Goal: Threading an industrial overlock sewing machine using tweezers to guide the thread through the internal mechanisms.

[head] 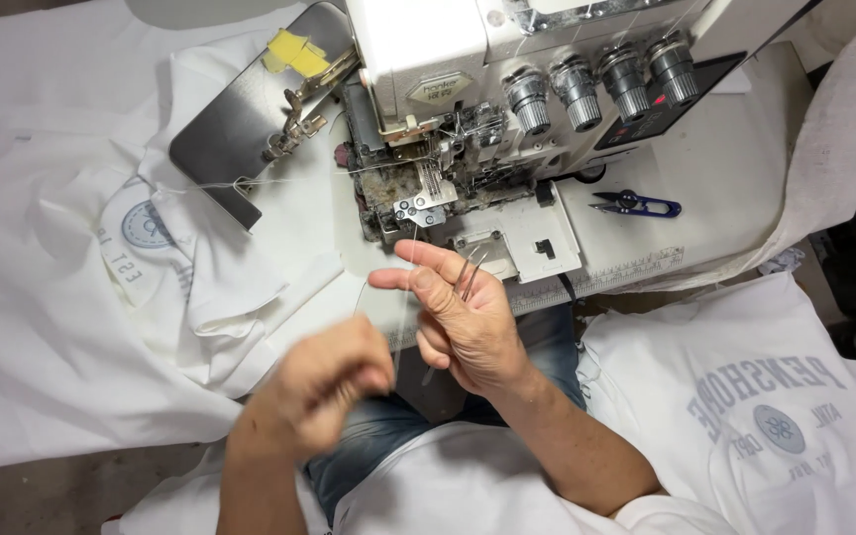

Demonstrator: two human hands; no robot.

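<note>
White fabric (42, 327): heaped at 9 o'clock, soft and limp, printed round emblem showing; likely light, prone to slide off the surface.
Left hand (324, 381): at 7 o'clock, blurred, fingers curled nearly closed; seems to pinch the lower end of the thread, though cannot tell for sure.
Thread (411, 260): thin pale strand near the centre, running from the machine's needle area down toward both hands; judged very light, limp, easily snapped or lost from a loose pinch; best taken close to its free end, between fingertips or tweezer tips.
Tweezers (468, 275): slim metal pair, just right of centre, held in the right hand, tips pointing toward 12 o'clock; stiff, smooth, probably slippery.
Right hand (468, 322): just right of centre, partly open, index finger stretched toward 9 o'clock, thumb and other fingers closed round the tweezers.
Overlock machine (507, 109): at 12 o'clock, white, four tension dials on top.
Snips (636, 205): blue-handled, at 2 o'clock on the surface (725, 178), well apart from both hands.
Printed shirts (765, 416): piled at 4 o'clock, soft.
</note>
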